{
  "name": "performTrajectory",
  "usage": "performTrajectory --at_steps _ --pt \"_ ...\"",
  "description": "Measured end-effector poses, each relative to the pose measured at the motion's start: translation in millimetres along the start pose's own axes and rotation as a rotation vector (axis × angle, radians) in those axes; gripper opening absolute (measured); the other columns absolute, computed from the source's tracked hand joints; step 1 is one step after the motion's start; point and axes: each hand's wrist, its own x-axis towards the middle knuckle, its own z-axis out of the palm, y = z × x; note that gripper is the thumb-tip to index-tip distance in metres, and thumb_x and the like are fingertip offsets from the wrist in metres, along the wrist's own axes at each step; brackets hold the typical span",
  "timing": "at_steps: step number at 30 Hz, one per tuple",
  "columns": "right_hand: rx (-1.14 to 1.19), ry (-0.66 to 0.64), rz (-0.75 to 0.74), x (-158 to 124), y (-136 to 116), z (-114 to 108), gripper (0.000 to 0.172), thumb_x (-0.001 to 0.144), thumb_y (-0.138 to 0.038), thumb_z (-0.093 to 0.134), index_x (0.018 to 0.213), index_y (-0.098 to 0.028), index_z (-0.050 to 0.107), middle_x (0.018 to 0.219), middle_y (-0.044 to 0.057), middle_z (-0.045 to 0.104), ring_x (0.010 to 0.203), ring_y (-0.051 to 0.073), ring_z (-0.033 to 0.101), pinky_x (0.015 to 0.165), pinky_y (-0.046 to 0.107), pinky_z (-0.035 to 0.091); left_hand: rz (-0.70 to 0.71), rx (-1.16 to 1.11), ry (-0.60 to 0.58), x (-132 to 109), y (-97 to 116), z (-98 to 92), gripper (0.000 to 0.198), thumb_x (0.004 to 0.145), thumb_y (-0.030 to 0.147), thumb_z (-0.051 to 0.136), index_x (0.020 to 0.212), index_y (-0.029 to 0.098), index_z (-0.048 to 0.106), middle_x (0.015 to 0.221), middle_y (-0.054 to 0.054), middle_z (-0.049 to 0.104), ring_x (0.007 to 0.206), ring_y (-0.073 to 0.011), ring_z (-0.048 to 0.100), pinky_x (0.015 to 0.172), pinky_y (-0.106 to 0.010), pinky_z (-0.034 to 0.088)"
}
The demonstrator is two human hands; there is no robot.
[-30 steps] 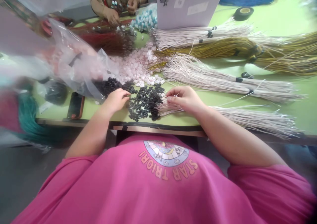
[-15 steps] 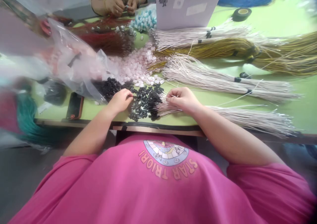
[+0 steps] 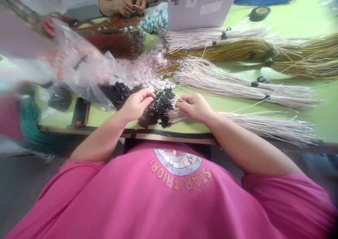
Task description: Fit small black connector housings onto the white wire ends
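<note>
My left hand is closed in a pinch above the pile of small black connector housings. A small dark piece, which looks like one of those housings, shows at its fingertips. Facing it across a short gap, my right hand pinches the end of a thin white wire. Beneath that hand runs a bundle of white wires, spread along the front of the table. Black housings are clustered at the bundle's left ends. More loose black housings lie behind my left wrist.
Pale pink connectors are heaped behind, beside a clear plastic bag. Tied white wires and yellow wires lie at right. A phone is near the front edge. Across the table a person's hands hold something small.
My left hand has moved right from the loose black housings toward my right hand. My right hand has shifted only slightly and still pinches at the white wires' ends.
</note>
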Motion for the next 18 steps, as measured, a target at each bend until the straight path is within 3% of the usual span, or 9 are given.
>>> performTrajectory --at_steps 5,18 --pt "-0.019 -0.031 -0.020 -0.4 -0.5 -3.4 0.032 0.074 -0.040 0.048 0.070 -0.012 0.064 0.055 -0.001 0.054 0.053 0.009 0.044 0.053 0.022 0.034 0.058 -0.235 -0.106 14.4 19.5 20.7 0.024 0.081 0.037 0.053 0.083 0.015 0.061 0.073 -0.002 0.063 0.064 -0.0115 0.056 0.063 -0.025 0.043" --pt "-0.016 -0.036 -0.011 -0.7 -0.6 -3.9 0.034 0.075 -0.042 0.048 0.070 -0.012 0.062 0.055 -0.001 0.053 0.053 0.009 0.044 0.052 0.021 0.033 0.054 -0.336 -0.126 18.5 11.4 29.1 0.025 0.079 0.038 0.057 0.084 0.015 0.062 0.074 -0.003 0.064 0.067 -0.0114 0.058 0.066 -0.025 0.045"
